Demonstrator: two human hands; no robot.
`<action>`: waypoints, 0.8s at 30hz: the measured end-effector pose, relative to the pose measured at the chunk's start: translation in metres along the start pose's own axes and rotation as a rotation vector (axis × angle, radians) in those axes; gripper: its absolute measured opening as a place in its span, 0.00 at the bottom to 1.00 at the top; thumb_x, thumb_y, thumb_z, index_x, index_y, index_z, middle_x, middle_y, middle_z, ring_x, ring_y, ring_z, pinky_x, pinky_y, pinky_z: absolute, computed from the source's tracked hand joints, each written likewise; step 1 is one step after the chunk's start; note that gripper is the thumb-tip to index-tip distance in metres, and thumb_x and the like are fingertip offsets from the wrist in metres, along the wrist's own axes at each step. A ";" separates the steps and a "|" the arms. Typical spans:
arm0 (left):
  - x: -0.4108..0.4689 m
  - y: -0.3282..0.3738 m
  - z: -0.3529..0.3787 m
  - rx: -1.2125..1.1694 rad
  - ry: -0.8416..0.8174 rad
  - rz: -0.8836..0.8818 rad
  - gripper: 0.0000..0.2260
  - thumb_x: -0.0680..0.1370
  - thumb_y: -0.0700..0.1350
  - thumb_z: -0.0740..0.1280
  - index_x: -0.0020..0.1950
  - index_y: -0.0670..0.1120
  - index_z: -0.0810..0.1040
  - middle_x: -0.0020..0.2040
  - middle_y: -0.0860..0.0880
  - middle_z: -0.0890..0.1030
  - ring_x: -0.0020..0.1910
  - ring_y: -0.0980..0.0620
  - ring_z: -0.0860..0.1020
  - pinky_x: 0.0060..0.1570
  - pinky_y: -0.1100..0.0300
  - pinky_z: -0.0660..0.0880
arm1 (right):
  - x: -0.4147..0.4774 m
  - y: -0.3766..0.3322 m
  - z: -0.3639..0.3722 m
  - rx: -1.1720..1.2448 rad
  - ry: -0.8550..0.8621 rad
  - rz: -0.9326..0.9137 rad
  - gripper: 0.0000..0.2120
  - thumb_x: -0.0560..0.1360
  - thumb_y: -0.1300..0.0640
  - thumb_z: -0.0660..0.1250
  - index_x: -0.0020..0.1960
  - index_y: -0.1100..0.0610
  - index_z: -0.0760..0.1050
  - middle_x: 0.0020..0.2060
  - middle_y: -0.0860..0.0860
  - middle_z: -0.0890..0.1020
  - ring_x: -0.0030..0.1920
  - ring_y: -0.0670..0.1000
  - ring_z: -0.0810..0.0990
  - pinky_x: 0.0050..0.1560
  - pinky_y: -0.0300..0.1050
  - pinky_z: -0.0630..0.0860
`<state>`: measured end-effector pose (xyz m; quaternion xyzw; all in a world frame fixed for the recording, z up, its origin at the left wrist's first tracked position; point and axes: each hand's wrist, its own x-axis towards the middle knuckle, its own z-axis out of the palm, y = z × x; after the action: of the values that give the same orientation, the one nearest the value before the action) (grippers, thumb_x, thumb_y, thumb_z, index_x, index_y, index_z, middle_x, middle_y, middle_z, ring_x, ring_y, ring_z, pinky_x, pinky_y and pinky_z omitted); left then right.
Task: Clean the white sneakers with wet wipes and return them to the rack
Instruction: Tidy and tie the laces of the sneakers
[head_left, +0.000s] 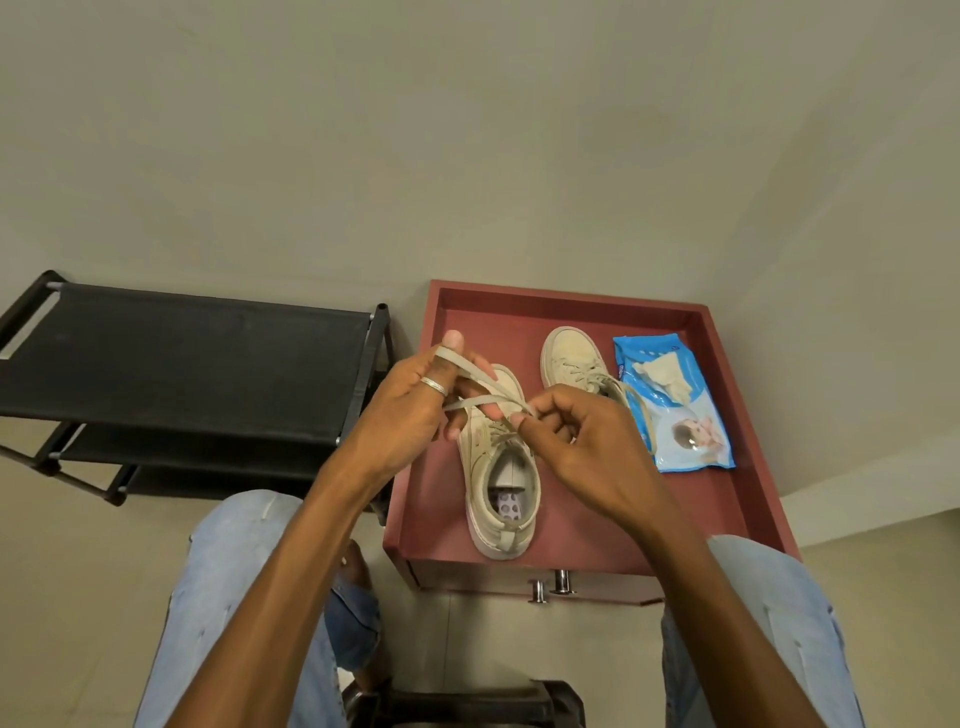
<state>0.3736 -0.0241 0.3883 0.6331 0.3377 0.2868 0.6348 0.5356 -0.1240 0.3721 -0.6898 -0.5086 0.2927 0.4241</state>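
I note the left hand (410, 410) curled, the flat beige shoelace (467, 402) looped over its thumb; the right hand (582, 447) pinches the lace's crossing. Below them, the scuffed off-white low-top sneaker (501, 499) sits heel-near on the red-brown rimmed cabinet top (571, 306); its grimy twin sneaker (571, 358) stands beyond.

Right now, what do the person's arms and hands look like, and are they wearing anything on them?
The left forearm and right forearm are bare, with no sleeves in view. The left hand wears a silver ring with a textured band on one finger. The right hand shows no ring. Neither wrist carries a watch or bracelet, and there are no gloves.
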 end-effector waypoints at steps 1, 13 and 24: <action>0.001 -0.001 -0.001 0.026 0.058 -0.006 0.25 0.84 0.58 0.52 0.45 0.44 0.82 0.35 0.49 0.83 0.29 0.54 0.74 0.31 0.69 0.70 | 0.000 0.001 -0.002 -0.020 0.030 0.024 0.07 0.75 0.52 0.71 0.39 0.53 0.78 0.28 0.46 0.77 0.27 0.42 0.70 0.31 0.41 0.70; 0.002 -0.015 -0.018 -0.138 0.370 -0.008 0.20 0.83 0.58 0.59 0.37 0.47 0.74 0.34 0.48 0.72 0.27 0.54 0.67 0.29 0.59 0.69 | 0.000 -0.010 -0.020 0.436 0.207 0.141 0.08 0.79 0.61 0.64 0.45 0.61 0.80 0.33 0.62 0.80 0.28 0.49 0.73 0.28 0.40 0.67; -0.006 -0.024 -0.033 0.955 -0.223 -0.357 0.19 0.78 0.59 0.67 0.37 0.45 0.82 0.30 0.55 0.81 0.33 0.54 0.80 0.37 0.60 0.73 | -0.001 -0.013 -0.022 0.511 0.249 0.039 0.10 0.81 0.62 0.61 0.46 0.60 0.81 0.38 0.58 0.84 0.29 0.49 0.74 0.27 0.38 0.66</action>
<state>0.3423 -0.0091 0.3656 0.8114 0.4638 -0.0808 0.3464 0.5479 -0.1296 0.3943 -0.6008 -0.3492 0.3325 0.6376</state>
